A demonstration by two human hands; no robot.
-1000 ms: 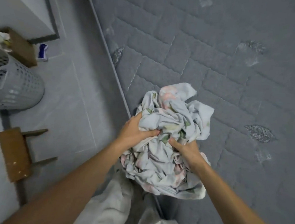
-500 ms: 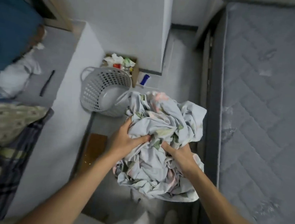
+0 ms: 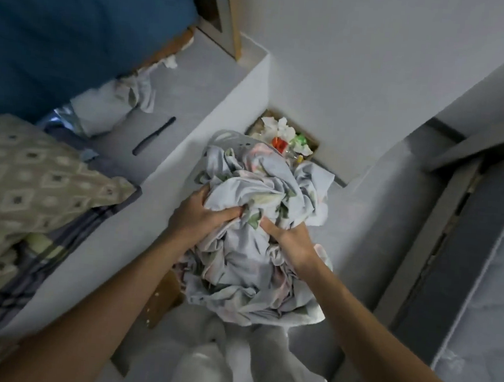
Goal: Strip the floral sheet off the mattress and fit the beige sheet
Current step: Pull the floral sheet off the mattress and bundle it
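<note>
Floral sheet [image 3: 259, 236] is off the bed, bunched into a ball, held mid-frame over the floor. Left hand [image 3: 205, 215] grasps the left side of the bundle, thumb hooked across the top and fingers dug into the folds. Right hand [image 3: 290, 240] grasps the right side, fingers buried in fabric. Far edge of the bundle overlaps the rim of a white perforated laundry basket [image 3: 224, 139]; can't tell if fabric is touching it or just above. Cardboard box of trash [image 3: 282, 136] sits just past the basket, against the wall. Bare grey quilted mattress [image 3: 488, 315] runs along the right edge. Left: patterned beige bedding [image 3: 34, 179] over plaid fabric, blue fabric [image 3: 70, 26] far left, and a dark comb-like item [image 3: 154, 135] on the white ledge, blurry.
</note>
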